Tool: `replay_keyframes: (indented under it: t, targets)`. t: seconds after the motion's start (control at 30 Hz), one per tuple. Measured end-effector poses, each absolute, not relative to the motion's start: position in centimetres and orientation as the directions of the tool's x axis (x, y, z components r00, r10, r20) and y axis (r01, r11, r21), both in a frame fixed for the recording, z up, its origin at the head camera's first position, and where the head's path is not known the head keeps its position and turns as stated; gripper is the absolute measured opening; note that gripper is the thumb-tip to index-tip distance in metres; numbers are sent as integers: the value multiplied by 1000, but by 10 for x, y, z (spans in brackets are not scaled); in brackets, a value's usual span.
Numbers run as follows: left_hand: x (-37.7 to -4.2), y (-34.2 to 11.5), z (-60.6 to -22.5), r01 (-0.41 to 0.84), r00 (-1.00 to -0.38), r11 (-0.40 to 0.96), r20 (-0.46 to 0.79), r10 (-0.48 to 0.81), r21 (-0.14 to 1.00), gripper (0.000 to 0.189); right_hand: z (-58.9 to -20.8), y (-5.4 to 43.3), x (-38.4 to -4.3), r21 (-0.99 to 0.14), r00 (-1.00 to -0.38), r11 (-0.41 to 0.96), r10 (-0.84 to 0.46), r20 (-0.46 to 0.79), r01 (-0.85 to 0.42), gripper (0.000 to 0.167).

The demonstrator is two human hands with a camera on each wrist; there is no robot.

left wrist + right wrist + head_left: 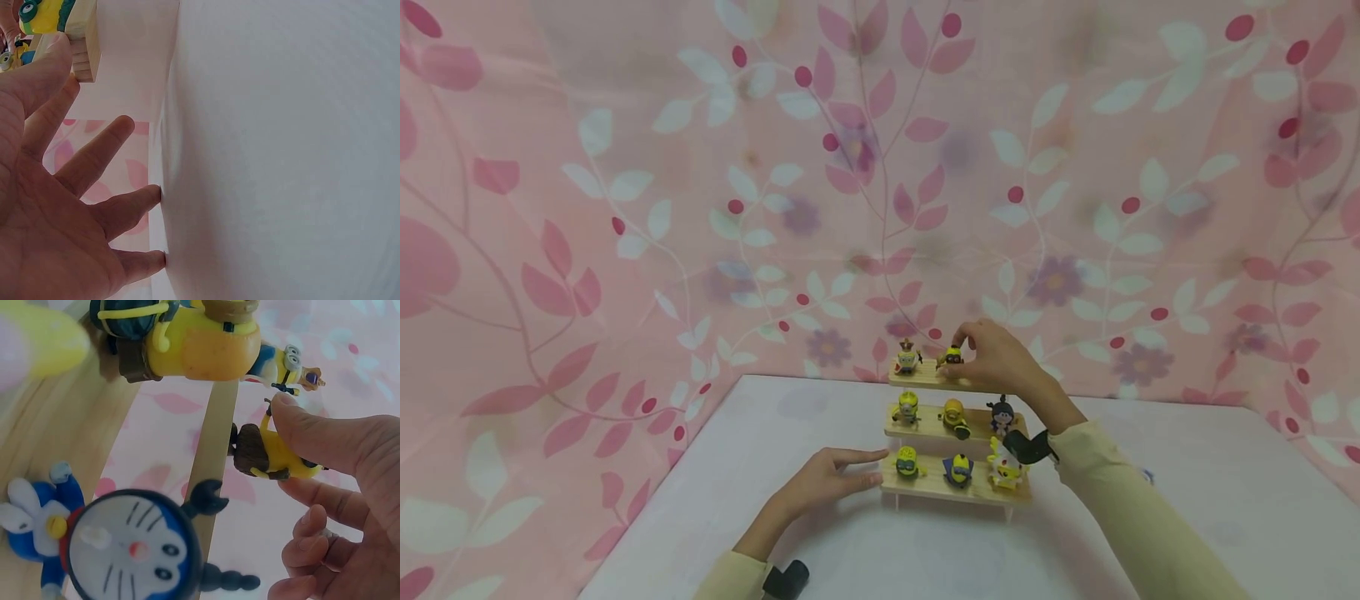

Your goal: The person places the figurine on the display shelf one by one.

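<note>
My right hand (1003,360) pinches a small yellow Minion figure (275,450) with a brown lower body between thumb and index finger, at the top tier of a three-tier wooden display stand (940,493). The figure's feet are right at the board. Left of it stands a Minion with a crown (907,358). My left hand (827,482) has its fingers spread, with thumb and index fingertip at the left end of the bottom tier. Beside them on that tier sits a Minion with green goggles (907,462).
On the middle tier are two Minions, one an orange-yellow figure (954,414), and a Doraemon figure (134,547) with black head pieces. The bottom tier also bears a blue-caped Minion (958,471) and a pale yellow figure (1004,473). A white-covered table (700,517) meets a pink floral backdrop (775,250).
</note>
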State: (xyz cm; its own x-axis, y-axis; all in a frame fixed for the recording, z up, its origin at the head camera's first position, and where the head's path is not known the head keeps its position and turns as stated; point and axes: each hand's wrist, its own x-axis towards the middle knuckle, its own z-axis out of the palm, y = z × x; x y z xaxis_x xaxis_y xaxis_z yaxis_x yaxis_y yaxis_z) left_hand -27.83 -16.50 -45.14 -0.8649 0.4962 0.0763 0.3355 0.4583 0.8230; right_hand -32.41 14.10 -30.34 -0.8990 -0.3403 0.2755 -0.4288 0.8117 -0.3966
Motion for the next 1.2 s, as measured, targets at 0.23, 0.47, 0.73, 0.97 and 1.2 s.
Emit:
replay_keyframes:
  t: [0.23,0.47,0.73,0.97,1.2]
  targets:
    - [-278,-165,-450,337,-866,460,78,494,822,40,-306,155,-323,-402,-888,794,-374,270,-456,43]
    - [-277,-165,-448,329,-866,444,78,494,834,41,-310,175,-324,-418,-858,752,-407,314,-510,36]
    - [-277,-165,-450,318,-869,455,63,491,832,40,-314,195,-318,-443,-849,727,-403,342,-524,32]
    - [-278,-165,-452,316,-869,444,67,491,838,39,-319,216,-311,-407,-827,732,-394,401,-546,30]
    - [-277,-164,-452,319,-871,454,69,486,832,38,-331,243,-300,-391,-846,771,-348,405,-504,32]
